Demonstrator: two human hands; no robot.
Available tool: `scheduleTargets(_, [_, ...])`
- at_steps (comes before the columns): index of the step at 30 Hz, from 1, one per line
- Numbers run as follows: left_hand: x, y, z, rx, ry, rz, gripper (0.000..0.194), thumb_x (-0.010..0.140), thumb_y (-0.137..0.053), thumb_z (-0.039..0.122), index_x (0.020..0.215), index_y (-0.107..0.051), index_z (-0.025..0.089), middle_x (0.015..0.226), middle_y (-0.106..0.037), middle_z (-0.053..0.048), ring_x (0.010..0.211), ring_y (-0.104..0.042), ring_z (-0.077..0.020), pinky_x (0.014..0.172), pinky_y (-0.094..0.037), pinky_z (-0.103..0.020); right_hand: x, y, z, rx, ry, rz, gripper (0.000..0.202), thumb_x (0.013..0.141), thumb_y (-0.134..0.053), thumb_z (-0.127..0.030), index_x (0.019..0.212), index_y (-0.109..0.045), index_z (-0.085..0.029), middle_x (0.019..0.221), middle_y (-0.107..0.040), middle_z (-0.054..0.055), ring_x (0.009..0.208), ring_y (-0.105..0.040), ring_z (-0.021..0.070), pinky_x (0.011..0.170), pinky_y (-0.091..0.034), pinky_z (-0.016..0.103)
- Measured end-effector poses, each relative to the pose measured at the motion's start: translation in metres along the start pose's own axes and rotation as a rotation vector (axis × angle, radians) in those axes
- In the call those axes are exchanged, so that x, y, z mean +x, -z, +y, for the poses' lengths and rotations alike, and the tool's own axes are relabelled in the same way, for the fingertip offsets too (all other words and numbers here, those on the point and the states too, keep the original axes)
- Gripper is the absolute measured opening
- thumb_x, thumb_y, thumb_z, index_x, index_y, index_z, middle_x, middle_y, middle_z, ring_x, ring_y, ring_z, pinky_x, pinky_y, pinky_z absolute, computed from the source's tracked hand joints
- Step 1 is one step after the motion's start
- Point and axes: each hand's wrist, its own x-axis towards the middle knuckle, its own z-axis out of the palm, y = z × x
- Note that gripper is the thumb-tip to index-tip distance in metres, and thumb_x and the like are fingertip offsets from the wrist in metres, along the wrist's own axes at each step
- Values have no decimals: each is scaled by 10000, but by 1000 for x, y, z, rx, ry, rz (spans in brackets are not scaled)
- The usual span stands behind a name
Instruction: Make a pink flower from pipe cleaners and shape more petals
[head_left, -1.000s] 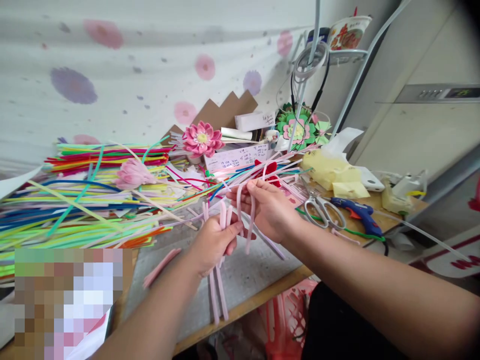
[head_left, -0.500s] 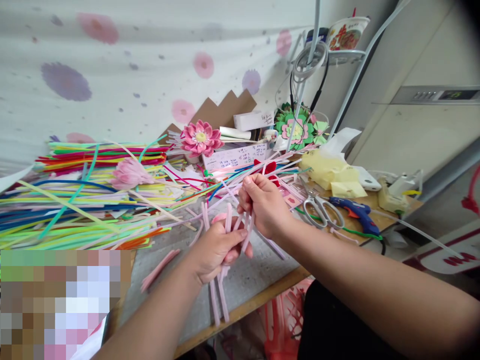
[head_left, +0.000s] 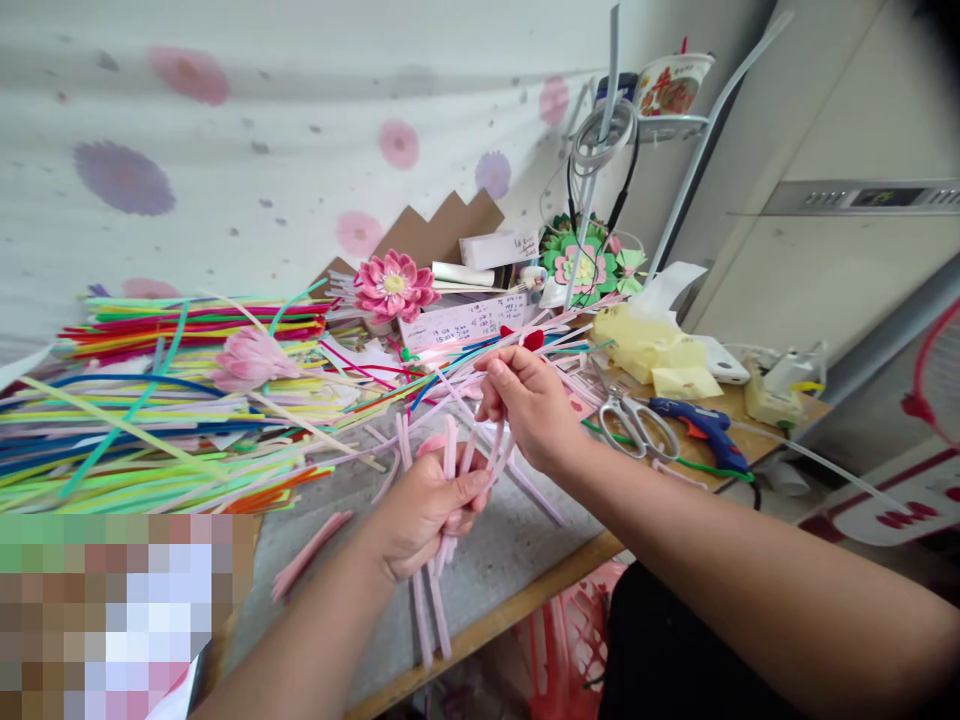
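My left hand point(head_left: 431, 508) is closed around a bundle of pale pink fuzzy stems point(head_left: 450, 448), whose ends stick out above the fist and hang below it over the grey mat point(head_left: 300, 530). Just up and to the right, my right hand point(head_left: 525, 405) has its fingers pinched at a pink stem point(head_left: 498, 452) that slants up from the left hand. The fingertips hide where they grip it. A small pink bundle point(head_left: 311, 553) lies on the mat, left of the left hand.
Many coloured stems point(head_left: 142, 400) are heaped at the left, with a pale pink flower point(head_left: 251, 360) on them. A darker pink flower point(head_left: 394, 286) stands behind. Scissors point(head_left: 636, 425) and a blue glue gun point(head_left: 705, 432) lie at the right, near yellow paper point(head_left: 645, 345).
The view has shifted slightly. The stem at my right hand now slants further from the other stems in my left fist, and the left fingers are wrapped more tightly.
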Motion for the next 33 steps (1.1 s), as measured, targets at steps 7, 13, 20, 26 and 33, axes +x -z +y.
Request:
scheduleTargets(7, [3,9,1,13,-39,119,236,669,-693,239,749,-496,136,551,-497,47,369,-281,14,388,-134,-157,4,33,-21,-311,-18,-229,170,816,-526,-263,884,-635,-151,672,-597,-14,562,-535,71,519,-447,188])
scheduleTargets(13, [3,12,3,3,-14,112,240,672,-686,247,761,-495,134,550,-483,53,378,-276,15,399,-117,-163,8,75,-40,-395,-173,-547,309,784,-587,-253,1084,-629,-190,756,-601,-6,582,-541,84,526,-472,219])
scheduleTargets(20, [3,19,6,89,17,108,272,647,-697,288,748,-491,143,518,-479,55,374,-255,10,384,-111,-146,4,98,-44,-828,109,-706,344,734,-665,-258,1068,-653,-176,748,-655,18,650,-584,116,601,-461,226])
scheduleTargets(26, [3,19,7,283,26,125,210,660,-666,272,707,-505,143,490,-462,60,380,-272,-9,373,-144,-148,-12,94,-53,-1064,326,-836,189,849,-547,-227,933,-677,-118,780,-666,86,732,-586,137,672,-439,239])
scheduleTargets(33, [1,25,14,445,-3,215,175,648,-664,255,687,-533,145,510,-450,52,435,-337,-37,396,-194,-155,-17,111,-61,-1377,406,-744,271,881,-407,-130,760,-649,-115,722,-597,88,688,-519,144,646,-404,273])
